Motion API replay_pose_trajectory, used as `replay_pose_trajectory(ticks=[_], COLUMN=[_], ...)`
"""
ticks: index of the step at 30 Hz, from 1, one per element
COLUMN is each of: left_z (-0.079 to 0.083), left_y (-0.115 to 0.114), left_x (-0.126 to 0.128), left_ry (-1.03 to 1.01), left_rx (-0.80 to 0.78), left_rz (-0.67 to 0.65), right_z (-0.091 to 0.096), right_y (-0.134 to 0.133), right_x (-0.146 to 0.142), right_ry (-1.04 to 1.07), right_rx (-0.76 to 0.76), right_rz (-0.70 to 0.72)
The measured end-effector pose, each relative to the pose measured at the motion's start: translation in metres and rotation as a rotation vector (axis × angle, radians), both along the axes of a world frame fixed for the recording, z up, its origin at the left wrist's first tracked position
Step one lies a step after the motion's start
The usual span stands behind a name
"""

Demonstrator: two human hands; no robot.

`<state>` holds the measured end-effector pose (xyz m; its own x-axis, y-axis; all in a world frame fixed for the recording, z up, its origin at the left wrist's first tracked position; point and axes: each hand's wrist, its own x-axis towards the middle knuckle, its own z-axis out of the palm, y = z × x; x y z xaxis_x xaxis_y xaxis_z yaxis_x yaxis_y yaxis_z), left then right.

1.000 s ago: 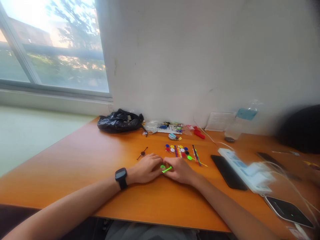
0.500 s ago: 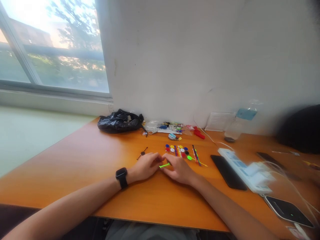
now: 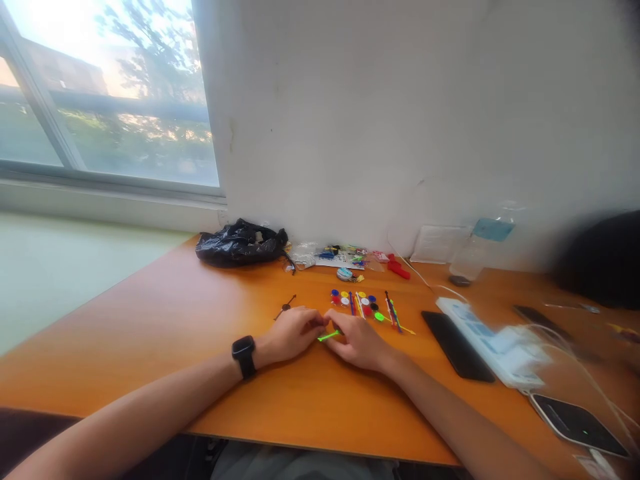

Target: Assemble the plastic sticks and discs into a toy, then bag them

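A bright green plastic arrow [image 3: 327,337] sticks out between my hands, slanting just above the table. My right hand [image 3: 357,340] is closed on it, thumb below and fingers curled over its right end, which they partly hide. Close against it, my left hand [image 3: 295,332] has its thumb and fingertips pinched together; whatever they hold is hidden. Left of the hands lies a black arrow [image 3: 286,307] with a round disc at its middle. Just beyond my right hand are several coloured discs [image 3: 365,301] and several thin arrows [image 3: 393,312], with a green disc [image 3: 379,317] nearest.
At the back of the wooden table [image 3: 150,340] sit a black plastic bag [image 3: 240,243], clear packets [image 3: 305,253], a round tin-like item [image 3: 344,274] and a red object [image 3: 399,268]. A power strip [image 3: 483,340], dark phone [image 3: 455,347], charging device [image 3: 575,423] and bottle [image 3: 467,257] stand at right.
The green arrow's left end has dipped slightly toward me, and more of the arrow shows. Both hands stay in nearly the same place.
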<state>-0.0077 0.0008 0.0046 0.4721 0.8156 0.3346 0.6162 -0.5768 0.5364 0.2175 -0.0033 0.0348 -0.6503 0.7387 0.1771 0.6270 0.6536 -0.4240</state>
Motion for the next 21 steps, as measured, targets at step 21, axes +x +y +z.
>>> replay_pose_trajectory(ticks=[21], left_z=[0.006], left_y=[-0.0032], left_x=[-0.0004], left_ry=[-0.011], left_rx=[0.052], left_rz=[-0.107], right_z=[-0.007], right_y=[0.0062], right_x=[0.004], right_ry=[-0.076], right_rx=[-0.023], right_rz=[0.008])
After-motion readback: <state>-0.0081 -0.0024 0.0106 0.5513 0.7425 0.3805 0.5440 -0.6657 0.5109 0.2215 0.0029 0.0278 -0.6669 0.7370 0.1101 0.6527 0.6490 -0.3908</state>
